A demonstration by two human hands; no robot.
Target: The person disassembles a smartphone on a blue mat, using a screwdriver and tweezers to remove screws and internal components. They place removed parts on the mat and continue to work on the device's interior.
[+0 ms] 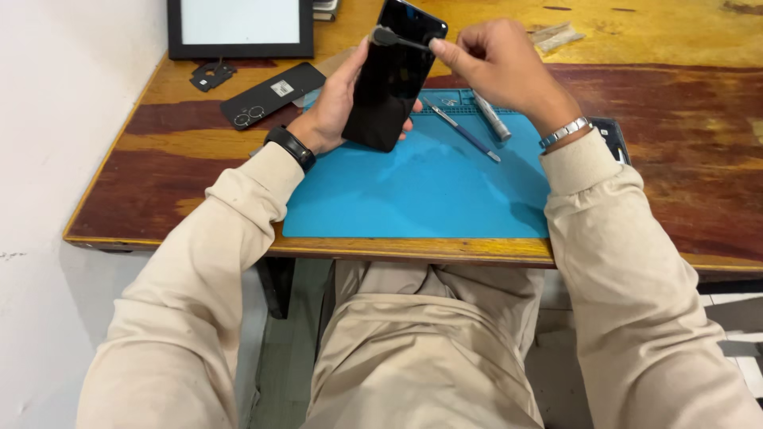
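above the blue rubber mat on the wooden tabletop, the left hand grips a black glossy smartphone upright; the right hand pinches a small dark brush tool touching its top.

- Phone: glossy black.
- Work mat: plain bright blue.
- Table: reddish-brown wood, yellow worn patches.
- Back cover: black with a pale label.
- Sleeves: beige, no pattern.
- Watch strap: black.
- Bracelet: silver.
- Tablet: black frame, white screen.
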